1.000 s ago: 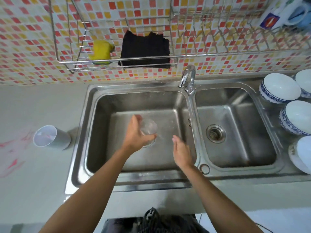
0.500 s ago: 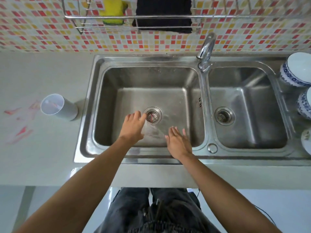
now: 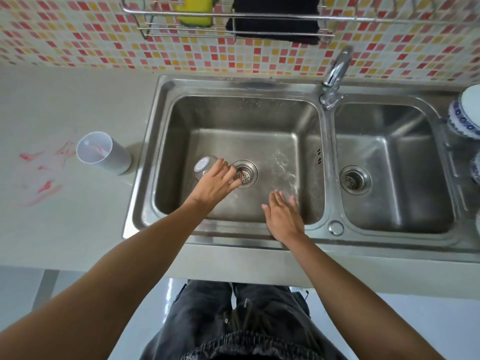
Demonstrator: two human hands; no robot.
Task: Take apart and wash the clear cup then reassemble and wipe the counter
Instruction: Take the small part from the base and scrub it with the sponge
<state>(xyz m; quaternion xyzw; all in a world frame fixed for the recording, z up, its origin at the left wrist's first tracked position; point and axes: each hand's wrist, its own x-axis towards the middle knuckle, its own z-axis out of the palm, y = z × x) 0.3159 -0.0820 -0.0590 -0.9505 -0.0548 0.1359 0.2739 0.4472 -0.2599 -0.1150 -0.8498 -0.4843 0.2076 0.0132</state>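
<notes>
The clear cup (image 3: pixel 204 166) is over the left basin of the steel sink (image 3: pixel 181 105), tipped with its base toward me, just left of the drain strainer (image 3: pixel 245 175). My left hand (image 3: pixel 215 183) lies over its near side and holds it, hiding most of the body. Over the basin's near right corner, my right hand (image 3: pixel 283 216) hovers flat with straight fingers and holds nothing. A translucent white cup part (image 3: pixel 104 154) stands on the counter left of the sink, with a red streak inside. Red smears (image 3: pixel 44 175) mark the counter beside it.
A wire rack on the tiled wall carries a yellow sponge (image 3: pixel 194 11) and a black cloth (image 3: pixel 272 22). The faucet (image 3: pixel 336 71) stands between the two basins. Blue-and-white bowls (image 3: pixel 465 113) sit at the right edge. The basin floor is wet.
My left hand has carried the clear cup from the middle of the basin down and to the left of the drain. My right hand has stayed open beside it. My view has tilted downward.
</notes>
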